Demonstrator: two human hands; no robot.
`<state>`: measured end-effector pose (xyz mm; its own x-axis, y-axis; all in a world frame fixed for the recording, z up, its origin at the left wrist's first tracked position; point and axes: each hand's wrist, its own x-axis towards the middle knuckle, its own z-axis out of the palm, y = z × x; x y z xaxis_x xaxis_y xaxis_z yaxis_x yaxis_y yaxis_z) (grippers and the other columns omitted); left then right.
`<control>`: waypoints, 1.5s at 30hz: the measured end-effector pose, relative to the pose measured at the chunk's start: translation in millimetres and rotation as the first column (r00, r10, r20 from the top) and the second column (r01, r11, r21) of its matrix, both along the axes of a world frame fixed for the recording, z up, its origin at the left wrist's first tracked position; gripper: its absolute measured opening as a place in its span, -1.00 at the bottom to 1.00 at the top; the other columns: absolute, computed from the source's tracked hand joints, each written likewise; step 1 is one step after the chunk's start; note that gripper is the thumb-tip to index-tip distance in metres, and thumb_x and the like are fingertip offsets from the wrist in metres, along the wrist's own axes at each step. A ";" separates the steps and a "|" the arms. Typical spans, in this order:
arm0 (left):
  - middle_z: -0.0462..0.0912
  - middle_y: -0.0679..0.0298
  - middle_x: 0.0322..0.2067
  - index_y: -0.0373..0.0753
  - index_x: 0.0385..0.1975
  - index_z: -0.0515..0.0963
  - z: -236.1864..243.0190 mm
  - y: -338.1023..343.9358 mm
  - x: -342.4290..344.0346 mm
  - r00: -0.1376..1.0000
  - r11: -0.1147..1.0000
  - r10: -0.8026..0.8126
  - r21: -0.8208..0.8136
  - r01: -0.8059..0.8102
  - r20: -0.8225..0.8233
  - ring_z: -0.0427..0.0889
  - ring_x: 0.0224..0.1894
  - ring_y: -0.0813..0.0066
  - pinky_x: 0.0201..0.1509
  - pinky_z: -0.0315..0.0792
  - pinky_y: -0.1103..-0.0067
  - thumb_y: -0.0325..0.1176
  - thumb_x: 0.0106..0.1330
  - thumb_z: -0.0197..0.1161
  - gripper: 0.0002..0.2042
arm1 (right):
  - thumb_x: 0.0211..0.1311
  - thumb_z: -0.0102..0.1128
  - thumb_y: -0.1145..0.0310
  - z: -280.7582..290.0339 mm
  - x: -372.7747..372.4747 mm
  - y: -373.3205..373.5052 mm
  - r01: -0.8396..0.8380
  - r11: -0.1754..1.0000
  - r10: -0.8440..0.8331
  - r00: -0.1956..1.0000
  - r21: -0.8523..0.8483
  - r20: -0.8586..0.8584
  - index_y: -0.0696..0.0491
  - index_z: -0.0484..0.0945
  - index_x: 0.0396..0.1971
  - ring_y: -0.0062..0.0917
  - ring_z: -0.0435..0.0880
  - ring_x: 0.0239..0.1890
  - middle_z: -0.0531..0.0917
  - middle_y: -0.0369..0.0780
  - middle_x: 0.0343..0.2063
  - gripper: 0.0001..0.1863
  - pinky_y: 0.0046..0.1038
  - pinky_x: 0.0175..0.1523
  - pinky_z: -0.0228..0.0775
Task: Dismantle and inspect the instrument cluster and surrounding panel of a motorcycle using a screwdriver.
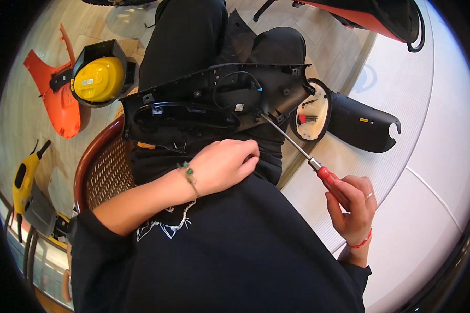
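A long black plastic shell (183, 96) lies across my lap with its ribbed inner side up. On it shows a thin black cable with a blue tip (259, 88). My right hand (354, 203) is closed round the red handle of a screwdriver (293, 141). Its long metal shaft slants up and left, and the tip meets the shell near a screw recess; whether it sits in a screw I cannot tell. My left hand (222, 166) rests on my lap beside the shell's near edge, fingers curled under. Anything inside those fingers is hidden.
Right of the shell, an oval tray (327, 112) with small red and dark parts and a black curved cover (365, 121) lie on the white table (386, 182). Leftward are a woven chair (109, 169), an orange panel (57, 107), a yellow-and-black housing (99, 78) and a yellow shell (28, 175).
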<state>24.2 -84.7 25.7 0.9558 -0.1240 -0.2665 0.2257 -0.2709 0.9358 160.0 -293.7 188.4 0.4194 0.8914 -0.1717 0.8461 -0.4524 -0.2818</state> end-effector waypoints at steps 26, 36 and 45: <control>0.56 0.08 -0.35 -0.35 -0.33 0.49 -8.4 -21.6 14.7 0.992 0.975 -0.077 -0.215 0.053 -0.102 0.57 -0.23 0.15 -0.11 0.45 0.38 -0.34 0.30 0.10 -0.82 | -0.06 0.43 0.50 0.3 8.6 13.3 0.200 0.973 -0.180 0.970 0.117 -0.161 0.16 0.52 -0.11 -0.34 0.61 -0.18 0.56 -0.02 -0.14 -0.56 -0.47 -0.25 0.46; 0.56 0.08 -0.36 -0.34 -0.33 0.49 -10.1 -21.9 14.6 0.993 0.976 -0.074 -0.210 0.053 -0.091 0.57 -0.22 0.15 -0.12 0.45 0.37 -0.33 0.30 0.11 -0.83 | 0.00 0.38 0.53 2.5 14.8 19.2 0.149 0.979 -0.138 0.987 0.141 -0.080 0.15 0.50 -0.13 -0.33 0.67 -0.41 0.65 -0.05 -0.32 -0.62 -0.53 -0.39 0.46; 0.56 0.08 -0.36 -0.33 -0.33 0.49 -11.1 -21.3 13.6 0.995 0.976 -0.059 -0.213 0.042 -0.075 0.58 -0.24 0.16 -0.13 0.45 0.38 -0.34 0.30 0.11 -0.83 | -0.08 0.32 0.64 5.8 14.6 17.2 0.096 0.991 -0.087 0.991 0.094 -0.099 0.13 0.47 -0.14 -0.36 0.65 -0.34 0.53 0.02 -0.07 -0.58 -0.51 -0.31 0.51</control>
